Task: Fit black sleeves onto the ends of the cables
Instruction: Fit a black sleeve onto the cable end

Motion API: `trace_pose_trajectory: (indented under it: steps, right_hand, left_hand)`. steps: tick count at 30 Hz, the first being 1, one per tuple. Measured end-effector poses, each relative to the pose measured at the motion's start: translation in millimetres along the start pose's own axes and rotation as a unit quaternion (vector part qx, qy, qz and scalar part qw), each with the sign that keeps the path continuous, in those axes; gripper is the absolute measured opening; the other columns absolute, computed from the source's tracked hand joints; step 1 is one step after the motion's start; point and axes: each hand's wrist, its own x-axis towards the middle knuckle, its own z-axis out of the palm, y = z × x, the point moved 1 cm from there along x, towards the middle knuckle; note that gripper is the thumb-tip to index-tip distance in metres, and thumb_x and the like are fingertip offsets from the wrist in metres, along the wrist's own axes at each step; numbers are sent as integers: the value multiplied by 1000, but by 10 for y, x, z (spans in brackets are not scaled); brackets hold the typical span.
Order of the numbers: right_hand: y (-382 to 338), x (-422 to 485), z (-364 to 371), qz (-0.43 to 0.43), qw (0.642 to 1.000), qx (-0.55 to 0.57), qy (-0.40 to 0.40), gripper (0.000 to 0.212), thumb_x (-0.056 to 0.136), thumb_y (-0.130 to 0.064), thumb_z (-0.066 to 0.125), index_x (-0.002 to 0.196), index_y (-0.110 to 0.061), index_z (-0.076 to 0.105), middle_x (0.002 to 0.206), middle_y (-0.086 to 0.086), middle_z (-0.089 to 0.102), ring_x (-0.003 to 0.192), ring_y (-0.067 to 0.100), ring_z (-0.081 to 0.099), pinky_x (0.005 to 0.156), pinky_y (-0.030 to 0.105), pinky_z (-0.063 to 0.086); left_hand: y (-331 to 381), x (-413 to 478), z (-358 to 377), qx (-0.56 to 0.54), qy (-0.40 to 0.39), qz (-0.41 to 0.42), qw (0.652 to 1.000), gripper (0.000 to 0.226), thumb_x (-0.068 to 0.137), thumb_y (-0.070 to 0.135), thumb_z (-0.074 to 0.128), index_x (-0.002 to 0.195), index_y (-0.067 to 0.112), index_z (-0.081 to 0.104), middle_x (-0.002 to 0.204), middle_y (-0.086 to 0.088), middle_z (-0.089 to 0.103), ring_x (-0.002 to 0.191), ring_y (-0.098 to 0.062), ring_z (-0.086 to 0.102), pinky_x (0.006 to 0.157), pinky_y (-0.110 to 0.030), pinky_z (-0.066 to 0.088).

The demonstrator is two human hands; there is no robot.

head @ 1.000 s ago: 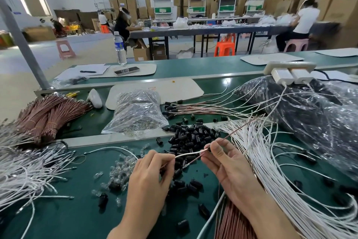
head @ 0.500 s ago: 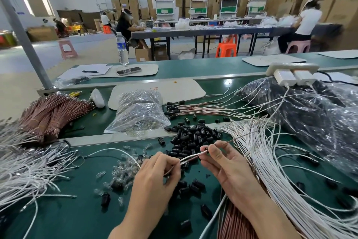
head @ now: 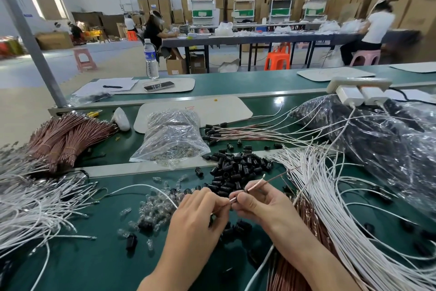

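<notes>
Head view: my left hand and right hand both pinch a thin white-and-brown cable pair just nearside of the heap of small black plastic sleeves. Its long axis slants away rightward, and I judge my right hand nearer that heap.

left hand and right hand meet fingertip to fingertip, both pinching, forearms angled inward.

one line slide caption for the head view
Left hand and right hand pinch cables together near a pile of black sleeves
</notes>
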Motion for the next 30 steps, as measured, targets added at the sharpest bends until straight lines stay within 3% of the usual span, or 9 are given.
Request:
trace_pose_trajectory:
  steps: [3,6,11,16,19,23,26,30]
  right_hand:
    - [-2,-21,26,-17,998,-61,13,49,67,-40,84,100,-7,67,103,10,78,85,20,76,72,23,59]
    - [-19,-33,16,-26,997,-64,36,33,72,-42,78,89,-14,78,96,8,78,84,22,76,70,23,59]
    - [-6,-50,29,-34,993,-112,32,24,77,-41,78,90,-21,79,83,9,75,80,18,73,71,24,58]
    - [-41,-66,18,-51,990,-124,32,22,77,-42,78,88,-23,79,84,5,76,79,16,72,71,24,58]
    - [-159,-80,-87,-79,991,-71,81,25,75,-42,78,89,-21,80,92,8,77,81,17,73,71,24,59]
    - [-300,-84,-200,-80,988,59,115,15,74,-34,76,79,-20,80,89,6,75,73,15,70,63,25,60]
    - [-372,-99,-297,-84,977,138,139,14,83,-27,69,78,-17,78,85,5,73,69,13,69,60,24,61]
    - [-470,-135,-449,-109,957,201,179,16,88,-34,67,85,-19,73,85,-3,71,69,9,68,61,21,60]
  left_hand:
    - [-18,-4,-11,2,-6,-4,1000,16,98,31,61,89,19,66,82,12,58,71,-10,55,65,-29,47]
    - [-47,11,-66,0,-19,-25,999,20,96,38,56,97,23,69,87,17,60,77,-4,59,70,-25,48]
    - [-34,13,-59,43,-41,0,998,31,94,47,57,108,25,73,86,17,63,70,-6,58,68,-24,48]
    - [-34,13,-58,33,-45,-14,998,31,99,43,51,111,24,71,90,18,61,70,-5,56,63,-22,48]
    - [-49,33,-96,21,-18,-28,999,31,100,40,49,114,22,70,90,19,57,74,-2,51,68,-17,42]
    - [-142,104,-204,38,40,-2,998,31,98,34,53,115,17,73,97,14,66,87,1,49,80,-20,44]
    - [-281,134,-317,44,72,-18,996,34,96,33,53,117,14,72,100,15,64,86,-4,51,81,-21,43]
    - [-471,109,-474,62,101,-49,992,31,97,31,54,120,17,69,102,17,60,85,-3,47,79,-23,41]
